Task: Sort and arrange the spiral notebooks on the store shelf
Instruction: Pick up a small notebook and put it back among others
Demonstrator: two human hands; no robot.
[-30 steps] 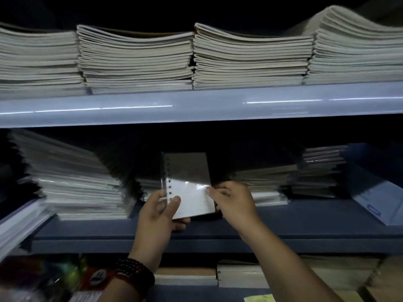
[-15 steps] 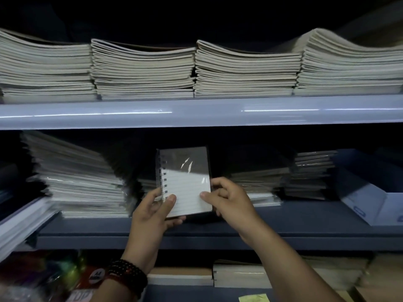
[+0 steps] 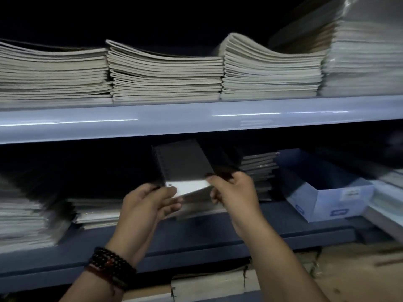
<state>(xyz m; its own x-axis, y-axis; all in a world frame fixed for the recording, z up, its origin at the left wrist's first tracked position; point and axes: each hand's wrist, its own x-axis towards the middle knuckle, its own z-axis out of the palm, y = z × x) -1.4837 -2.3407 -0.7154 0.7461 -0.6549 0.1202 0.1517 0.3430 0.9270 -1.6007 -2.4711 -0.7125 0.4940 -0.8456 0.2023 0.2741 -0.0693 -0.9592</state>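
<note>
A small spiral notebook (image 3: 185,166) in clear wrap, spiral on its left side, is held tilted back in front of the middle shelf (image 3: 218,240). My left hand (image 3: 148,205) pinches its lower left corner with the thumb on top. My right hand (image 3: 235,192) pinches its lower right corner. Behind it on the shelf lies a low stack of wrapped notebooks (image 3: 96,212), and a darker stack (image 3: 259,168) stands to the right, partly hidden by my right hand.
The upper shelf (image 3: 196,120) carries several tall piles of thin exercise books (image 3: 163,77). A tall leaning pile (image 3: 24,214) fills the middle shelf's left end. An open blue-and-white cardboard box (image 3: 327,192) sits at the right. More books (image 3: 207,286) lie on the level below.
The notebook has tipped back from nearly upright, so its top leans away under the upper shelf. Both hands rose slightly with it, and the view swung to the right.
</note>
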